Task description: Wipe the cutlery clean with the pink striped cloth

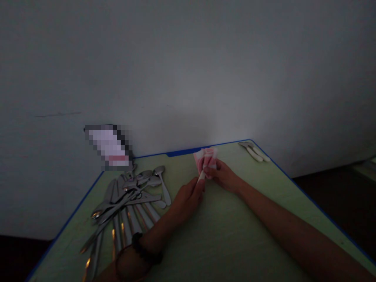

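Observation:
Near the far edge of the table, my left hand [190, 196] is closed around a pale handle [201, 178]; the kind of utensil it belongs to is hidden. A pink and white cloth [206, 156] is folded over the utensil's far end. My right hand [225, 175] pinches this cloth from the right, thumb on top. Left of my left hand lies a heap of metal cutlery, with a spoon [164, 188] at its near side and several long handles [133, 219] fanning toward me, partly behind my left forearm.
A pale green table [235, 227] with a blue rim stands against a grey wall [188, 78]. At its far right corner lie metal-headed utensils with white handles [255, 153]. A blurred-out phone-like device [108, 147] leans at the far left.

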Tool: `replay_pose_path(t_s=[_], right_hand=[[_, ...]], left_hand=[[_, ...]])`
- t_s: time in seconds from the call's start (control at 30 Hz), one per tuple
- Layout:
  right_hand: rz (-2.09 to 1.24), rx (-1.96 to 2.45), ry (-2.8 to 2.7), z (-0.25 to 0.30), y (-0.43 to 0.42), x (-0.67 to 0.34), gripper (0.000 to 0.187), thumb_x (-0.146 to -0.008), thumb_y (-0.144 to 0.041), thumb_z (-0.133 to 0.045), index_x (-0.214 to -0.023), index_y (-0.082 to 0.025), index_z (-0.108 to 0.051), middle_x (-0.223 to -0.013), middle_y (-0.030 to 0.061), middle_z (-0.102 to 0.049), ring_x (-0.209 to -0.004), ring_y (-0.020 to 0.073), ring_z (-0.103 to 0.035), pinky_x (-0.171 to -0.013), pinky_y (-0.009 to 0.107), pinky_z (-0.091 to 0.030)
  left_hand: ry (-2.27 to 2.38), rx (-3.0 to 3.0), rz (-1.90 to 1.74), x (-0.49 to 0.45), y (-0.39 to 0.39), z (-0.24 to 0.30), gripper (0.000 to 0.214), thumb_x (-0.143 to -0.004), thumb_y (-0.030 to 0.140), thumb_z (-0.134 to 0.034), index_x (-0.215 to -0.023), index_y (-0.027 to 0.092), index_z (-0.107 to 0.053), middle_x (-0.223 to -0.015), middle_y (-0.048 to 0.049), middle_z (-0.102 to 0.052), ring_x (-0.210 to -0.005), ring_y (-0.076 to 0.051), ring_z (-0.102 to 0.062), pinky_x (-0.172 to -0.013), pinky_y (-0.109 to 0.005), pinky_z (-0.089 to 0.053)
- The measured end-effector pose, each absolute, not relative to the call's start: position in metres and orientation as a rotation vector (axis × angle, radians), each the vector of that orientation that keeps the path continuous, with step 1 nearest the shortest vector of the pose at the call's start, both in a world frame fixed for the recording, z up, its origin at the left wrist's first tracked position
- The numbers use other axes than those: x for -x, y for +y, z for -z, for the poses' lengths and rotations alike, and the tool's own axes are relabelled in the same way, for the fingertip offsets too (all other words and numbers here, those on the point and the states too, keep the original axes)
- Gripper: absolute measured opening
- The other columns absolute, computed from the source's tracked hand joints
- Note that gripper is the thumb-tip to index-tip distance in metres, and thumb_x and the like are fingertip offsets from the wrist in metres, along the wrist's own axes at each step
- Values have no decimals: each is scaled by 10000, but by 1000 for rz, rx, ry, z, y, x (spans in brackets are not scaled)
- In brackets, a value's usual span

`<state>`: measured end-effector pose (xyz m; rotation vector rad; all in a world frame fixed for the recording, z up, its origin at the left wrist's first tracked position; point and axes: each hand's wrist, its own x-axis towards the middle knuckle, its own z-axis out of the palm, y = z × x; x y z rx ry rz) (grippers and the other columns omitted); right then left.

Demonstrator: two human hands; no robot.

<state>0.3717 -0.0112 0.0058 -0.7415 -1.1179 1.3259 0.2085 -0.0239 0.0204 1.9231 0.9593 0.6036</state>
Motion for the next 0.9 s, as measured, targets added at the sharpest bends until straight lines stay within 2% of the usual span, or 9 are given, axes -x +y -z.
replay_pose_path(t_s=[0.2, 0.37, 0.57, 0.9], right_hand=[[-1389, 802, -1019, -5, -10, -372, 217, -678, -323, -706, -788, -163, -608, -700, -23, -563, -620, 86, -471, -613, 229, -357], [-1426, 787, -849, -9, -11, -369, 219, -662, -337, -714, -760, -166, -618, -669, -32, -573, -601, 81, -487, -614, 227, -376], [-1456, 762, -870, -12, -11, -367, 263, -708, -422, -658, -739, -164, -617, -643, -12, -581, -608, 101, -510, -609, 240, -392], [-1476, 792, -833, -11, -10, -369, 258, -675, -379, -697, -767, -153, -612, -656, -10, -588, -592, 99, -512, -593, 247, -391]], left_hand=[[954, -1970, -578, -208, -25, -21, 381, -913, 461, -274, -741, 179, -464, -575, 34, -458, -521, -119, -447, -511, -230, -325], [946, -2055, -534, -207, -26, -22, 367, -921, 457, -262, -744, 190, -442, -577, 41, -463, -520, -121, -456, -516, -235, -310], [950, -2086, -512, -207, -25, -22, 367, -925, 450, -250, -758, 188, -447, -582, 35, -473, -527, -127, -462, -520, -238, -309], [953, -2082, -528, -208, -26, -21, 370, -927, 442, -257, -740, 187, -449, -576, 36, -465, -519, -120, -455, -517, -235, -306]])
